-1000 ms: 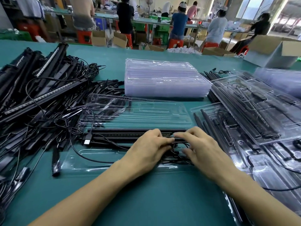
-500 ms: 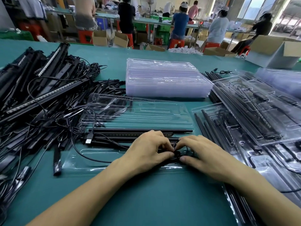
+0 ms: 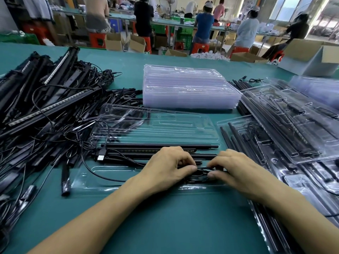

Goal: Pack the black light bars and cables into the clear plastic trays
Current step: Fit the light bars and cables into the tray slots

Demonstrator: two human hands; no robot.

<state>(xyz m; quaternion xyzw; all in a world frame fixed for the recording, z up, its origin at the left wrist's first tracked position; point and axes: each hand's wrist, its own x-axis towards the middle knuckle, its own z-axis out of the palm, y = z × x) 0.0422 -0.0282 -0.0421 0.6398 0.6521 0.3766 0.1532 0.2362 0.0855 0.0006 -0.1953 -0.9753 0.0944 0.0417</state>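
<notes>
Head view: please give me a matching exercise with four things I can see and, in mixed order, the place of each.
Things: 1 stack of empty trays; 2 pile of loose light bars; 3 cardboard box; 4 USB plug.
Places: a far right; b at the front tray's left end; c left side; d middle, behind the front tray.
Pairs: 1-d, 2-c, 3-a, 4-b.

This is a factory packing hall: a long green table (image 3: 165, 226), workers (image 3: 204, 24) on red stools (image 3: 200, 47) behind, cardboard boxes (image 3: 113, 42), a stack of clear trays (image 3: 189, 88), a heap of black light bars (image 3: 45, 107), and probably green crates (image 3: 183, 36), blurred.
</notes>
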